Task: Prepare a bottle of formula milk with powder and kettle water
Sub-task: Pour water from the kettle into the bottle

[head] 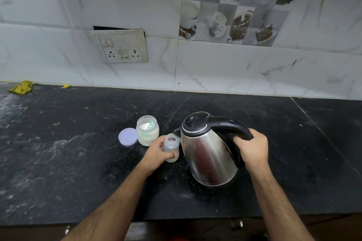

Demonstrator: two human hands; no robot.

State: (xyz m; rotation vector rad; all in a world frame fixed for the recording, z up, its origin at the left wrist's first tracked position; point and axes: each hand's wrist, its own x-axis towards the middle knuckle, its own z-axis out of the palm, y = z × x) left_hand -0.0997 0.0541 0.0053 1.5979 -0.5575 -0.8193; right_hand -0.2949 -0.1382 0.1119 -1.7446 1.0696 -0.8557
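Observation:
A steel kettle (209, 154) with a black lid and handle is tilted to the left, its spout just above the open mouth of a small clear baby bottle (172, 146). My right hand (252, 148) grips the kettle's black handle. My left hand (157, 154) holds the bottle by its body, standing on the black counter (78, 162). Just left of the bottle stands an open jar of white powder (147, 130) with a pale green scoop inside. Its lilac lid (128, 136) lies flat beside the jar.
A tiled wall with a switch and socket plate (122, 46) runs behind the counter. A yellow-green cloth (21, 87) lies at the far left by the wall. The counter's front edge runs below my forearms.

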